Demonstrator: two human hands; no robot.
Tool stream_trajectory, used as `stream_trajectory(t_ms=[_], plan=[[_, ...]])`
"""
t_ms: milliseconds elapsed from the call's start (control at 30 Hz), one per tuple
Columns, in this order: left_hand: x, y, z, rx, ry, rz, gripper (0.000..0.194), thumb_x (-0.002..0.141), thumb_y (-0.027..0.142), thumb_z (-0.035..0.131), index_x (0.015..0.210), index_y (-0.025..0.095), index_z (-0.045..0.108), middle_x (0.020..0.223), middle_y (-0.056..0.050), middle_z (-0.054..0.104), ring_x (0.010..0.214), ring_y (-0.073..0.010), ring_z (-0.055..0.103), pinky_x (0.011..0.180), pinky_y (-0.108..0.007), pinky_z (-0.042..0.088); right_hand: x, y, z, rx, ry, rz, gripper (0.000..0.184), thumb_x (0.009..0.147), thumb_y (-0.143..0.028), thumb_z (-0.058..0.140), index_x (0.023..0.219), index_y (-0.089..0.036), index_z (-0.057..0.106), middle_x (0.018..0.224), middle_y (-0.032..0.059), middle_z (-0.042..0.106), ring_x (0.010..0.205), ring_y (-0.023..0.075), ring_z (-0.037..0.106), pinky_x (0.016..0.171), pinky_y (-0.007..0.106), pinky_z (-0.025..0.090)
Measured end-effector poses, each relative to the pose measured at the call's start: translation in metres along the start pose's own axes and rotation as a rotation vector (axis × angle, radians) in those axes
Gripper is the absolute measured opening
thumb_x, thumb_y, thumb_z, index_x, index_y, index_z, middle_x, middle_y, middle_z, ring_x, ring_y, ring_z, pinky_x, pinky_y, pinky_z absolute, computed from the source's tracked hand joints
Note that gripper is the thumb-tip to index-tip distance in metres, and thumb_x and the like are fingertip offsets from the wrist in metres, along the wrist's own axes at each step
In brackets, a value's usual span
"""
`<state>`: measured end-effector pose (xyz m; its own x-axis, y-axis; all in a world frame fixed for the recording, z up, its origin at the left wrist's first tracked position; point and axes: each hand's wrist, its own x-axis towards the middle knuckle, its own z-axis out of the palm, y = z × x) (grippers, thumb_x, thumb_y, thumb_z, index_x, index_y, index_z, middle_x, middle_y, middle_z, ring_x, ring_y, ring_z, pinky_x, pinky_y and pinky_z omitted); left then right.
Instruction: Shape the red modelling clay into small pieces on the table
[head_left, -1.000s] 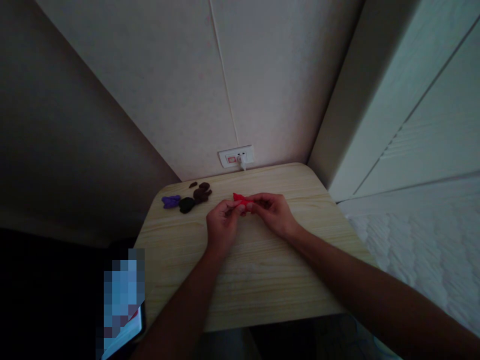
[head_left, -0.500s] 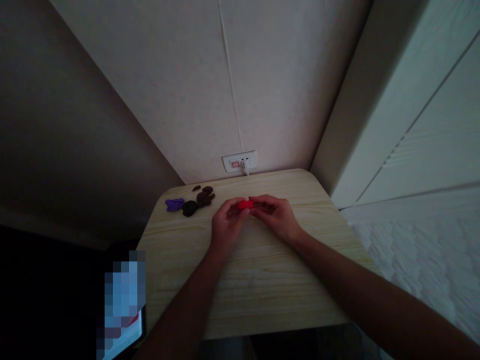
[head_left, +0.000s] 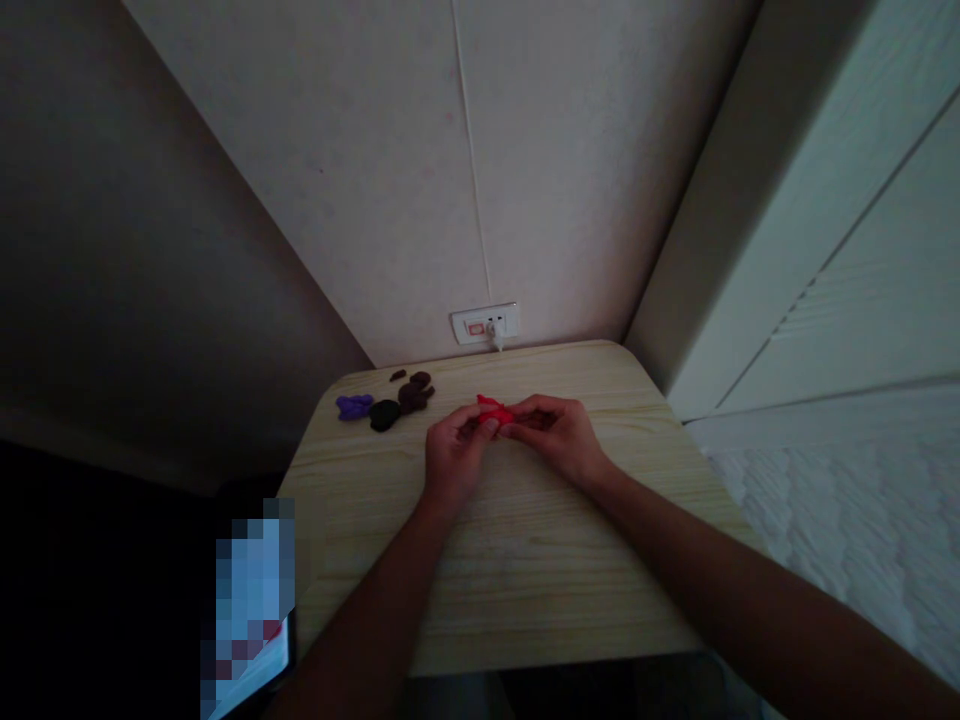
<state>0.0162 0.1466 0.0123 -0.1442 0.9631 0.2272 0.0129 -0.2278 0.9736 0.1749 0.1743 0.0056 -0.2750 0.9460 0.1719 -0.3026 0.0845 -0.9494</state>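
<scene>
A small lump of red modelling clay is pinched between the fingertips of both hands, above the middle of the wooden table. My left hand grips its left side, thumb at the front. From the right, my right hand holds it with thumb and fingers pressed together. Part of the red clay stands up behind the fingertips, and the rest is hidden by them. Left of my hands lie a purple clay lump, a black one and several dark brown pieces.
A wall socket with a white plug sits just behind the table's back edge. At lower left is a lit screen, partly pixelated. A white quilted surface lies to the right, below a pale cabinet.
The red clay now shows a raised, thinner flap at its back left, where it was a compact lump before. Both hands stay close together around it. The view has shifted slightly.
</scene>
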Motion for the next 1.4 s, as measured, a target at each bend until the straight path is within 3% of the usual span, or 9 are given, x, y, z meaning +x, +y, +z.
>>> stream_trajectory(t_ms=[133, 333, 500, 833, 1100, 1200, 1300, 1400], plan=[[0.001, -0.002, -0.001, -0.023, -0.027, -0.036, 0.025, 0.079, 0.031, 0.078, 0.097, 0.015, 0.080, 0.089, -0.008, 0.080, 0.074, -0.0195, 0.071, 0.075, -0.032, 0.057, -0.001, 0.001, -0.001, -0.016, 0.000, -0.016, 0.033, 0.058, -0.039, 0.094, 0.074, -0.020, 0.073, 0.075, 0.0029, 0.078, 0.073, 0.0203, 0.075, 0.078, 0.036, 0.063], [0.001, -0.006, -0.003, -0.026, -0.081, -0.105, 0.035, 0.081, 0.039, 0.077, 0.106, 0.015, 0.079, 0.110, -0.013, 0.079, 0.107, -0.0278, 0.072, 0.100, -0.041, 0.053, -0.002, 0.005, -0.004, -0.317, 0.046, -0.205, 0.035, 0.067, -0.048, 0.089, 0.071, -0.019, 0.069, 0.073, 0.0036, 0.073, 0.065, 0.0164, 0.067, 0.065, 0.030, 0.056], [-0.003, -0.005, 0.001, -0.058, -0.118, -0.170, 0.054, 0.068, 0.035, 0.088, 0.115, 0.013, 0.075, 0.114, -0.014, 0.077, 0.104, -0.0292, 0.074, 0.098, -0.044, 0.057, -0.004, 0.007, -0.007, -0.497, 0.065, -0.334, 0.029, 0.079, -0.045, 0.081, 0.072, -0.019, 0.068, 0.069, 0.0019, 0.067, 0.061, 0.0137, 0.061, 0.059, 0.026, 0.049], [-0.008, -0.004, 0.005, -0.050, -0.100, -0.209, 0.047, 0.072, 0.035, 0.085, 0.112, 0.012, 0.076, 0.114, -0.015, 0.077, 0.105, -0.0297, 0.074, 0.098, -0.045, 0.056, -0.008, 0.003, -0.008, -0.704, -0.008, -0.504, 0.019, 0.089, -0.030, 0.070, 0.073, -0.020, 0.069, 0.072, 0.0028, 0.062, 0.064, 0.0149, 0.058, 0.061, 0.028, 0.047], [-0.005, -0.001, 0.007, -0.091, -0.096, -0.196, 0.035, 0.074, 0.031, 0.082, 0.103, 0.012, 0.078, 0.108, -0.013, 0.078, 0.100, -0.0258, 0.073, 0.096, -0.040, 0.054, -0.005, 0.003, -0.003, -0.747, -0.009, -0.527, 0.014, 0.086, -0.017, 0.069, 0.073, -0.019, 0.064, 0.071, 0.0007, 0.059, 0.063, 0.0132, 0.055, 0.059, 0.025, 0.044], [-0.002, 0.000, 0.006, -0.076, -0.123, -0.145, 0.030, 0.079, 0.032, 0.077, 0.102, 0.013, 0.078, 0.101, -0.011, 0.079, 0.096, -0.0245, 0.072, 0.093, -0.037, 0.053, -0.003, 0.000, 0.000, -0.765, -0.011, -0.444, 0.008, 0.081, -0.017, 0.072, 0.084, -0.019, 0.065, 0.075, 0.0009, 0.062, 0.066, 0.0140, 0.056, 0.063, 0.026, 0.046], [0.000, -0.004, 0.005, -0.103, -0.133, -0.133, 0.031, 0.085, 0.039, 0.072, 0.103, 0.014, 0.077, 0.094, -0.009, 0.078, 0.090, -0.0235, 0.071, 0.085, -0.034, 0.053, -0.004, -0.004, -0.002, -0.729, -0.047, -0.402, 0.032, 0.080, -0.022, 0.076, 0.110, -0.019, 0.066, 0.094, 0.0056, 0.069, 0.078, 0.0167, 0.061, 0.071, 0.030, 0.052], [0.002, -0.012, 0.003, -0.140, -0.114, -0.114, 0.032, 0.086, 0.041, 0.070, 0.104, 0.015, 0.076, 0.095, -0.009, 0.076, 0.089, -0.0222, 0.069, 0.084, -0.033, 0.052, -0.005, -0.007, -0.006, -0.658, -0.075, -0.382, 0.035, 0.088, -0.030, 0.072, 0.121, -0.020, 0.067, 0.106, 0.0094, 0.068, 0.086, 0.0182, 0.063, 0.076, 0.033, 0.055]])
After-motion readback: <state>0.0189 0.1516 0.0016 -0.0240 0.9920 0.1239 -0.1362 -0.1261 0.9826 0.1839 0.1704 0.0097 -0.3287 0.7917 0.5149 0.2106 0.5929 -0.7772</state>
